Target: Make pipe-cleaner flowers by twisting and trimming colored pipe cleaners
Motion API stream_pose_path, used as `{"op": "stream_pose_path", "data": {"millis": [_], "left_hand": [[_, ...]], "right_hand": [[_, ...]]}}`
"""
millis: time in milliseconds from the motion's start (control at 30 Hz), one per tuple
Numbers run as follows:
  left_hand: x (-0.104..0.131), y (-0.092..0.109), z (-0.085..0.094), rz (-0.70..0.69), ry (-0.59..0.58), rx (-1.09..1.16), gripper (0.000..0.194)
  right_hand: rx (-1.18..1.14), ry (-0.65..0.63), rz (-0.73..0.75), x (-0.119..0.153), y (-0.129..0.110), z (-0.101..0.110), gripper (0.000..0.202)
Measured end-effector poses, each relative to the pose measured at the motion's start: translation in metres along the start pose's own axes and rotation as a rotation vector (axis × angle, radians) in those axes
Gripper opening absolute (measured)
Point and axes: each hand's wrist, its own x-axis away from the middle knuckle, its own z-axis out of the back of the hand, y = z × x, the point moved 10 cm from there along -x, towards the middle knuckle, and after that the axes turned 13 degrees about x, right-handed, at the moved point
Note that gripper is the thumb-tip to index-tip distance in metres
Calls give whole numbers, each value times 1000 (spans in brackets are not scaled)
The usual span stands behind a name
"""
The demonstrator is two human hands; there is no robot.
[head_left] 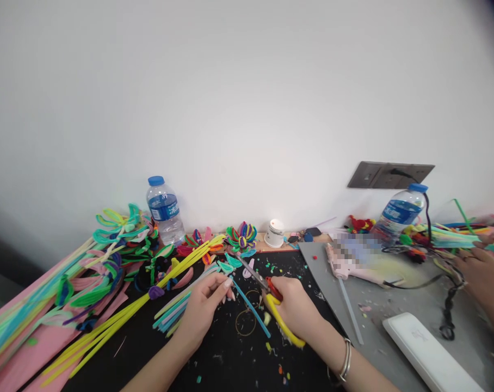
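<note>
My left hand [209, 296] is closed in a pinch on a blue pipe cleaner [252, 308], whose long end slants down to the right. Just above those fingertips is a teal pipe-cleaner loop [229, 263]; whether it is joined to the blue one I cannot tell. My right hand [294, 305] is wrapped round the yellow and red handles of a pair of scissors [252, 270]. Their blades point up and left, beyond the left fingertips. Beside my left wrist lies a bundle of pastel pipe cleaners [169, 316].
Pipe-cleaner flowers [242, 237] and yellow stems [120, 317] cover the left and back. Two water bottles [164, 211] and a paper cup [275, 233] stand by the wall. On the right are a pink glue gun [340, 264], a white box [426, 348] and another person's hand [481, 272].
</note>
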Motion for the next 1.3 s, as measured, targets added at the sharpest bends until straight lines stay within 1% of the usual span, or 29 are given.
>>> {"op": "stream_pose_path", "data": {"millis": [67,133,267,400,500,567,633,700,767,800,833,900,933,967,1000,1033,1133,1200,1300], "left_hand": [[0,-1,1,10,8,9,26],[-1,-4,3,22,32,28,24],[-1,-12,10,43,92,96,17],[2,-26,12,153,133,165,24],[3,-27,7,187,115,209,26],[3,-26,5,196,114,247,29],[3,-26,4,211,111,263,33],[4,-27,1,227,97,269,31],[5,-29,-1,249,84,277,28],[6,-31,-3,264,78,281,27],[8,-33,-5,279,69,280,26],[10,-36,-10,303,36,269,24],[11,-38,-13,310,19,259,23],[12,-39,-16,316,-2,248,22],[13,-40,-18,320,-23,235,22],[13,-40,-20,321,-44,217,22],[14,-39,-28,308,-125,140,22],[15,-35,-34,286,-193,81,22],[18,-29,-43,233,-278,7,20]], "right_hand": [[29,45,-67,-4,13,7,30],[53,72,-164,-7,29,13,32],[77,67,-317,-10,57,18,21],[92,-6,-394,-11,75,6,22],[125,-27,-365,-13,79,-4,20],[134,-18,-321,-15,77,-8,18],[134,29,-283,-15,73,-5,17],[108,138,-232,-13,64,8,17],[23,256,-141,-9,48,24,16],[-58,269,-70,-7,37,28,15],[-150,222,24,-6,23,25,14],[-289,89,192,-2,-6,15,15],[-324,53,255,2,-18,12,9],[-352,42,311,5,-28,10,2],[-374,70,338,8,-34,12,15],[-401,120,333,9,-35,15,20],[-456,196,276,9,-31,19,19],[-464,215,242,8,-28,19,18],[-445,196,218,8,-28,15,19]]}}
